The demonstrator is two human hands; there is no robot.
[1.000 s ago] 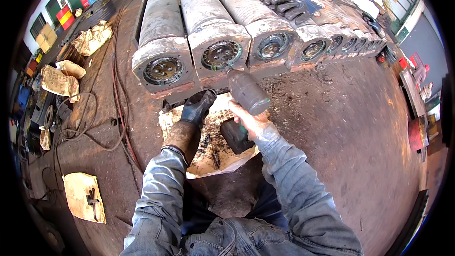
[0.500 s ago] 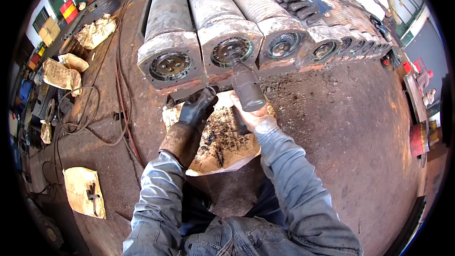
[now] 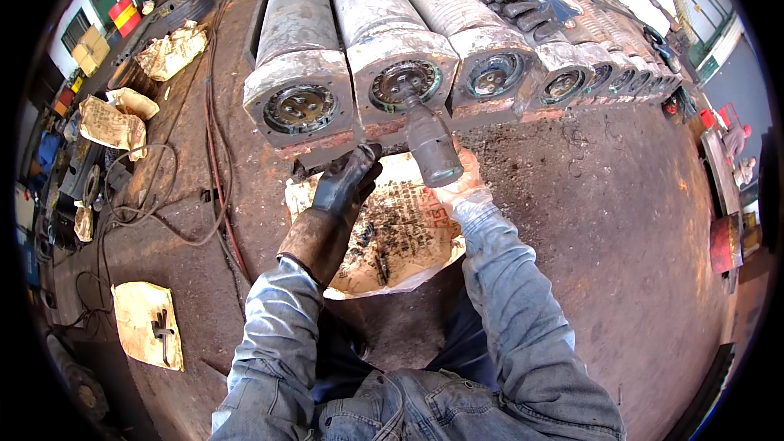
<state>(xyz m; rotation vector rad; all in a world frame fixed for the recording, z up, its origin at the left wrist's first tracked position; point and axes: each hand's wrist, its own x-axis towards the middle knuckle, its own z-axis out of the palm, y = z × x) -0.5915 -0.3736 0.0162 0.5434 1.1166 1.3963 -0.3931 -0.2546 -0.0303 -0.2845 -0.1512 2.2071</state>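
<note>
Brown floor [image 3: 588, 220]; paper [image 3: 429, 257] more exposed now; right hand [image 3: 464, 184] clamped on power tool [image 3: 432, 145]; left hand [image 3: 346, 183] grip unclear.

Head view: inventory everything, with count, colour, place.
Square-ended metal cylinders: at least eight, grey, top
Bottle-shaped power tool: one, dark, before second cylinder from left
Rubbery glove: at least one, black, atop cylinders
Flat paper sheets: two, tan, centre and lower left
Loose metallic pieces: uncountable, black, on sheets
Crumpled paper bags: several, tan, left
Flexible hoses: several, dark and red, left
Banded drum: one, red-yellow, upper left
Left hand: one, black-gloved, below cylinders
Right hand: one, blue-sleeved, on power tool
</note>
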